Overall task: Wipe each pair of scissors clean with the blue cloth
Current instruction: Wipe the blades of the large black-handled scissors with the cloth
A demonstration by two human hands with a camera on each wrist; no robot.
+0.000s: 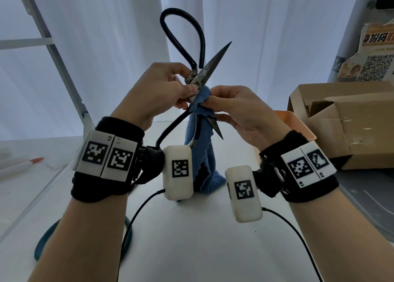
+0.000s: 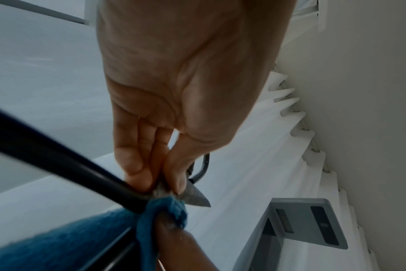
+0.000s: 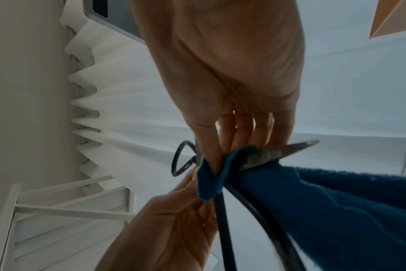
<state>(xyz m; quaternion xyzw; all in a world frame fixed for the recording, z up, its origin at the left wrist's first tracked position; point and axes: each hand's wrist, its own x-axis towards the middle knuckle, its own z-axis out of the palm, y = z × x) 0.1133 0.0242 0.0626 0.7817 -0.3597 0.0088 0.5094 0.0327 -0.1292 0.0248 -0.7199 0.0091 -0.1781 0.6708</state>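
Large scissors (image 1: 213,66) with rusty blades and black loop handles are held up, spread wide, above the white table (image 1: 191,239). My left hand (image 1: 170,85) pinches them at the pivot between thumb and fingers. My right hand (image 1: 234,104) pinches the blue cloth (image 1: 202,149) around the lower blade just below the pivot; the rest of the cloth hangs down to the table. The left wrist view shows my left hand (image 2: 174,91), a blade tip (image 2: 195,198) and the cloth (image 2: 81,243). In the right wrist view, my right hand (image 3: 232,73) has the cloth (image 3: 325,201) wrapped over a blade (image 3: 278,152).
An open cardboard box (image 1: 345,119) and an orange bin (image 1: 298,124) stand at the right, a grey tray (image 1: 362,196) below them. A marker pen (image 1: 21,164) lies at the left. A teal curved object (image 1: 44,239) lies near my left forearm. White curtains hang behind.
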